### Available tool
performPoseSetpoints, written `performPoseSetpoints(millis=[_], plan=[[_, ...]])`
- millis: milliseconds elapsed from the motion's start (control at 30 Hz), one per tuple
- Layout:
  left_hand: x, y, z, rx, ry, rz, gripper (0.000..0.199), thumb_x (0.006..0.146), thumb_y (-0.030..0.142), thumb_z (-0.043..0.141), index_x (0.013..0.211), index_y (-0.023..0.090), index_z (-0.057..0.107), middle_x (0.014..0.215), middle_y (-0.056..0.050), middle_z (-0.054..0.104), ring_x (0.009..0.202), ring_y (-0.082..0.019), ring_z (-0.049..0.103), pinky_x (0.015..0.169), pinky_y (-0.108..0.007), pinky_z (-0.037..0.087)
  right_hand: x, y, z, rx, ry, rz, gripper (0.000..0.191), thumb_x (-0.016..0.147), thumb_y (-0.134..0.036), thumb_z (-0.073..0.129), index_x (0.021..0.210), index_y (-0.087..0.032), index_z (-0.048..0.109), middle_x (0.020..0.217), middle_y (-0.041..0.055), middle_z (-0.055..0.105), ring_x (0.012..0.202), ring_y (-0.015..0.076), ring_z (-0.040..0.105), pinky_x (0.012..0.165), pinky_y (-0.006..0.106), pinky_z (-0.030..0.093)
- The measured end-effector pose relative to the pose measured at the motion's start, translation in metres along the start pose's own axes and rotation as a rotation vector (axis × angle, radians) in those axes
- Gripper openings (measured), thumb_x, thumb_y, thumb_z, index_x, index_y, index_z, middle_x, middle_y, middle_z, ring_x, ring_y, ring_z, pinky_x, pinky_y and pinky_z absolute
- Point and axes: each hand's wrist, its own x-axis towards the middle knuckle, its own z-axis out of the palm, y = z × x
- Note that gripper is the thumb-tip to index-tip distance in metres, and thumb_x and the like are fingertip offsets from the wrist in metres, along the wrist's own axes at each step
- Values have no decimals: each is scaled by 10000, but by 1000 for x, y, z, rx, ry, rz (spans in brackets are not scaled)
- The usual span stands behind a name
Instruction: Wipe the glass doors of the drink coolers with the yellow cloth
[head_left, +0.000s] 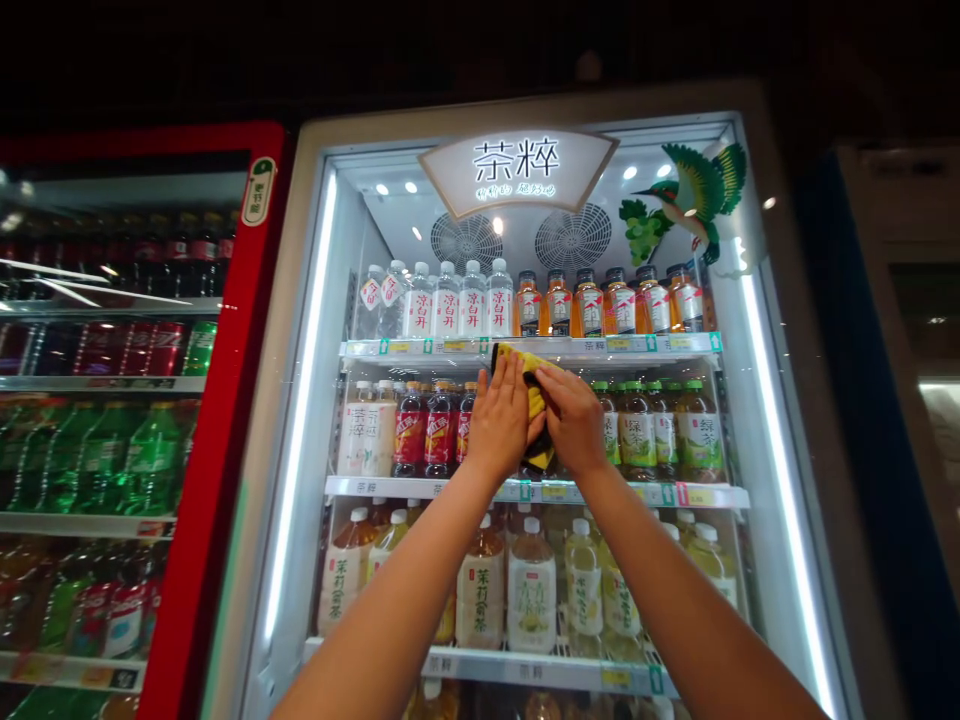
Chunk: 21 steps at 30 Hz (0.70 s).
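A yellow cloth with black edging (pixel 537 400) is bunched between my two hands, in front of the glass door of a lit drinks cooler (pixel 304 250). My left hand (pixel 498 418) lies over the cloth's left part, palm toward the glass, with its fingers pointing up and its thumb out to the side. Close on its right, my right hand (pixel 571 415) has its fingers bent and pinched on the cloth's upper right part. Below the hands hangs a dark and yellow fold. Part of the cloth is hidden behind the fingers.
Bottles stand on the cooler's shelves (pixel 405 488) behind the glass. A sign (pixel 517 172) and a green bird picture (pixel 697 195) are at the top. On the left is a red-framed cooler (pixel 202 480) with more drinks. A dark unit stands at the right.
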Motion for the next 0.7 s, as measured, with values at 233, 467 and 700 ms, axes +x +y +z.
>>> performPoseSetpoints(millis=[233,467,700], plan=[[-48,24,14,-126,60,-66,953,935,424,571,1609,3,45,1689,-275,142,1590,-351,48,1263,-557,219,-36,-6,-23,92,-96,-54,357,950,-130,526,1221,-228,738,1254,98,750,1173,213,699,1017,420,564],[-10,-9,2,-78,34,-8,840,978,408,512,1607,10,123,1675,-254,235,1589,-325,130,1286,-519,158,0,-11,4,68,63,110,286,915,-169,543,1127,-210,731,1125,93,785,1049,217,736,970,387,583],[-60,-11,10,-119,107,-18,811,1011,334,467,1626,57,17,1675,-258,231,1590,-328,80,1259,-545,243,-25,-26,3,39,-46,-33,206,970,-194,541,1039,-225,733,1178,91,773,1095,212,723,956,377,552]])
